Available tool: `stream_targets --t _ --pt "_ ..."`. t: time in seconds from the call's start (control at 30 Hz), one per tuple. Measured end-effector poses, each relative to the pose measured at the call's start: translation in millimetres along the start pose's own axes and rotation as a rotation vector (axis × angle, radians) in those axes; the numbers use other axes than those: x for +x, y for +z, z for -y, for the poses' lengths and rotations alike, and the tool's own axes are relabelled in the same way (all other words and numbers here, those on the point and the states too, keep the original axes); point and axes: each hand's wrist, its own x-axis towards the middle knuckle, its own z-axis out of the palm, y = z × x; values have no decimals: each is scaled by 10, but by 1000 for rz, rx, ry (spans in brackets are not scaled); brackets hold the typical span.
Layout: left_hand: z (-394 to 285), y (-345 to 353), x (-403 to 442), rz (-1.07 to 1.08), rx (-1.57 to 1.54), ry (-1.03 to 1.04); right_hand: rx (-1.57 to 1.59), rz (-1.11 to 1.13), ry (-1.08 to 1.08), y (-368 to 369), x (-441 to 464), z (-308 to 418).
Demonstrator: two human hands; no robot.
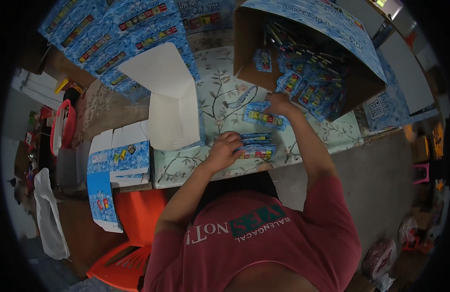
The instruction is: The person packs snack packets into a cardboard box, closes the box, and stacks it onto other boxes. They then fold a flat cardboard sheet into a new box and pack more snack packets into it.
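Observation:
My left hand (225, 150) is closed around the left end of a small stack of blue sachets (258, 147), which rests on the flowered tablecloth. Just above and to the right, my right hand (279, 104) has its fingers on the upper edge of a single blue sachet (264, 117) with a row of coloured pictures; its fingertips are partly hidden. Beyond that hand, a large cardboard box (247, 46) lies on its side, with many loose sachets (317, 95) spilling towards its mouth. A white-lined carton (174, 117) stands with its lid raised, left of my left hand.
Stacked blue printed boxes (142, 29) rise at the back left. Flattened printed cartons (119, 158) lie at the left table edge, one flap hanging over. An orange plastic chair (137, 219) is below them. Another blue carton (395, 104) stands at the right.

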Motion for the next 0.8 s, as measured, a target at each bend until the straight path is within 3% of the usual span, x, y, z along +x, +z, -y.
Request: stream_targets --t 0.13,0.2,0.3,0.33,0.4,0.43,0.5,0.6,0.8 --pt "31 38 -10 -11 9 -32 372 -17 -107 -51 -252 197" --pt "27 33 -6 -30 130 9 626 131 -178 -143 -455 435" --pt "-107 32 -59 -170 263 -5 689 214 -210 19 -593 512" --pt "-138 78 -115 -172 264 -8 687 216 -212 3 -672 538" --pt "-135 210 -260 -421 111 -270 474 195 -142 -78 -861 580" --pt "-73 262 -291 -424 115 -277 452 223 -205 -88 -927 593" --pt "-8 340 -350 -320 -225 -583 402 247 -199 -129 -1069 700" --pt "82 373 -221 -132 -143 -492 354 280 -179 -136 -1144 752" --pt "192 435 104 -124 -283 -521 298 121 -124 64 -1134 609"
